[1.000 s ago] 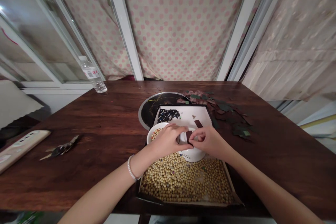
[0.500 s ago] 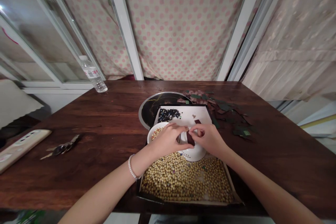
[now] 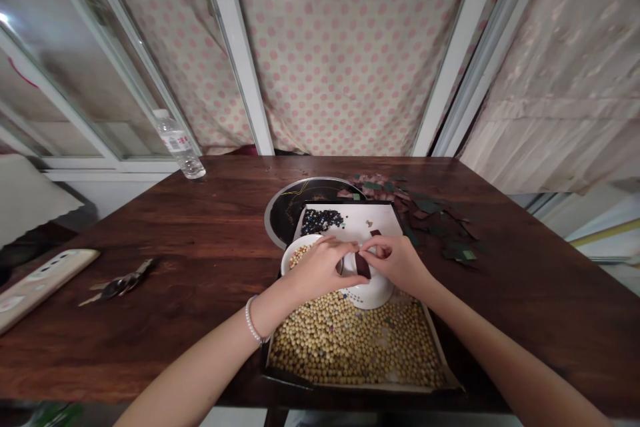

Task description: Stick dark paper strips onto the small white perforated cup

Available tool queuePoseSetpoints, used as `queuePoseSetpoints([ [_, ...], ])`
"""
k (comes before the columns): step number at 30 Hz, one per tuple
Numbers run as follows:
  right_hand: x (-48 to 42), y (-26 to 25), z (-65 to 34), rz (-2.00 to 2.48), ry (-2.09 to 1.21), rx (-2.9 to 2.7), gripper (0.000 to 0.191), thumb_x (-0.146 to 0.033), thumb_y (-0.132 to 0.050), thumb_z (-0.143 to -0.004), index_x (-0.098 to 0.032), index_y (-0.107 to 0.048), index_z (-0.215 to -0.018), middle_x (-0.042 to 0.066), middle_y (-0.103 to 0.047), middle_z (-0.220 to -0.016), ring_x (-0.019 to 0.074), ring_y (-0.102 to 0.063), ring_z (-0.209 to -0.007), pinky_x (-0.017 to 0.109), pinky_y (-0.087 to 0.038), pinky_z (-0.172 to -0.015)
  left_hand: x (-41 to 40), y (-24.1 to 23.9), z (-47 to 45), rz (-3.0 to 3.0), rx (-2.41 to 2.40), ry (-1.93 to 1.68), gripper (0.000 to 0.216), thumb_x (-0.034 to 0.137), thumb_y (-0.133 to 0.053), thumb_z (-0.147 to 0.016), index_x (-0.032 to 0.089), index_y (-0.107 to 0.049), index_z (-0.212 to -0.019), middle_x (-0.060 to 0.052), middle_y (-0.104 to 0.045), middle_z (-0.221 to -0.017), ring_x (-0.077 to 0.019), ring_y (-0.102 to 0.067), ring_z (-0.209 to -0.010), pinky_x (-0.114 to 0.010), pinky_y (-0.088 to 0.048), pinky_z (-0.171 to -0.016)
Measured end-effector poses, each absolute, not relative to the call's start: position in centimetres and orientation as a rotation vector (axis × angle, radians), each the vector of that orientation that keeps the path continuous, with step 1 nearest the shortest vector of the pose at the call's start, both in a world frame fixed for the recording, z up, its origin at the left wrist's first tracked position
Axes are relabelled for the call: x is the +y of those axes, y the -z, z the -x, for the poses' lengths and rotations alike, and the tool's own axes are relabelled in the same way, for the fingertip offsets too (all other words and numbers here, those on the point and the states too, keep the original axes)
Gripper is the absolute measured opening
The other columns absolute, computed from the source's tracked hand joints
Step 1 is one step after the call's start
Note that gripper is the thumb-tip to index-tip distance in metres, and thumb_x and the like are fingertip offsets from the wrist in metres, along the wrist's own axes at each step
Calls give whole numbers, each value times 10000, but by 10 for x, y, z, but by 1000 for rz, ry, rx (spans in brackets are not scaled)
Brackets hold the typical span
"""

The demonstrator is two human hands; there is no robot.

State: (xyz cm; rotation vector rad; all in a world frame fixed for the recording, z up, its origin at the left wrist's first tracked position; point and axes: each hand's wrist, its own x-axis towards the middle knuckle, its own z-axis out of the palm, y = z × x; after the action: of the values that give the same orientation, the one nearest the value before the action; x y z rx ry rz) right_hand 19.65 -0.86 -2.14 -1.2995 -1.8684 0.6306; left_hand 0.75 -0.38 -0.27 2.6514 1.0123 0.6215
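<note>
Over the white bowls, a small flat dark-maroon piece [image 3: 363, 265] lies between my hands. My left hand [image 3: 325, 267] curves around its left side, thumb at the lower edge and fingertips near the top. The thumb and forefinger of my right hand [image 3: 397, 261] pinch close to its top. Under my hands are a white bowl [image 3: 367, 300] and, to the left, a second white bowl [image 3: 286, 259] with small light and reddish beads [image 3: 299, 255]. Both stand in a paper-lined black tray [image 3: 350, 205]. Round tan beads [image 3: 350, 347] fill the tray's near part.
Dark beads [image 3: 320, 220] lie in the tray's far left corner. A round black plate [image 3: 285, 207] sits behind it. Dark red and green scraps [image 3: 440, 213] are scattered right. Keys [image 3: 123, 283], a phone [image 3: 47, 283] and a water bottle [image 3: 180, 147] are at left.
The view has shifted very slightly. My hands keep nearly the same pose around the maroon piece.
</note>
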Motion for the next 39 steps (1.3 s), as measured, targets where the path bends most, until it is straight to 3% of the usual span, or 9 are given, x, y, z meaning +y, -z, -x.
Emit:
queuePoseSetpoints([
  [5,-7,22,-197,1285,-636,-1859,124,-239,-583,-723,-168,-678,-685,-69,-345,-446,82,-316,-447,234,-238,-469,-5,0,-8,-2667,1026,-619,477,466,-698,-734,184,-609,-1108,-77,-687,-1017,-274,-620,-946,-428,-472,-859],
  [11,-4,12,-203,1143,-1172,-1555,215,-362,-644,-702,-149,-653,-730,-75,-374,-483,66,-272,-450,223,-177,-436,-5,-4,-10,-2647,1065,-588,487,480,-714,-705,180,-630,-1079,-76,-694,-894,-270,-634,-862,-429,-481,-805],
  [13,-6,9,-205,1047,-1404,-1440,259,-402,-663,-707,-151,-650,-769,-82,-377,-483,55,-231,-433,221,-144,-419,-5,-3,-9,-2640,1077,-590,508,483,-714,-700,176,-630,-1097,-90,-694,-944,-281,-628,-897,-439,-480,-819],
  [16,-11,7,-206,844,-1668,-1272,247,-405,-672,-737,-166,-618,-764,-118,-265,-435,46,-140,-400,223,-105,-398,-5,0,-8,-2631,1094,-587,545,486,-711,-703,170,-616,-1138,-104,-681,-1046,-296,-609,-973,-455,-467,-873],
  [22,-14,9,-208,607,-1814,-1093,243,-354,-675,-766,-184,-524,-681,-133,-187,-425,41,-99,-366,222,-97,-378,-5,2,-7,-2603,1113,-593,572,500,-723,-688,172,-619,-1145,-108,-675,-1068,-307,-593,-999,-455,-461,-885],
  [27,-16,4,-200,780,-1600,-1291,218,-384,-642,-768,-176,-588,-728,-113,-261,-438,53,-154,-403,225,-122,-405,-3,0,-6,-2561,1081,-623,558,472,-755,-658,169,-629,-1109,-99,-687,-1004,-284,-611,-931,-423,-463,-834],
  [30,-15,6,-184,993,-1192,-1613,150,-320,-631,-746,-173,-640,-722,-72,-383,-475,72,-279,-449,228,-194,-437,-1,-3,-5,-2530,1001,-628,459,450,-763,-656,181,-646,-1009,-56,-695,-904,-251,-620,-864,-384,-457,-794],
  [35,-10,17,-164,1107,-617,-2028,134,-229,-580,-755,-202,-701,-704,-54,-431,-478,81,-344,-474,229,-274,-504,0,-6,-4,-2488,942,-623,223,341,-736,-696,180,-644,-819,-16,-684,-800,-202,-619,-772,-329,-452,-732],
  [39,-18,11,-182,1155,-597,-1965,191,-241,-554,-783,-209,-740,-815,-51,-424,-479,82,-353,-466,217,-284,-488,-1,-2,-3,-2468,1014,-634,416,398,-786,-630,196,-652,-969,-46,-694,-928,-250,-613,-902,-386,-455,-813],
])
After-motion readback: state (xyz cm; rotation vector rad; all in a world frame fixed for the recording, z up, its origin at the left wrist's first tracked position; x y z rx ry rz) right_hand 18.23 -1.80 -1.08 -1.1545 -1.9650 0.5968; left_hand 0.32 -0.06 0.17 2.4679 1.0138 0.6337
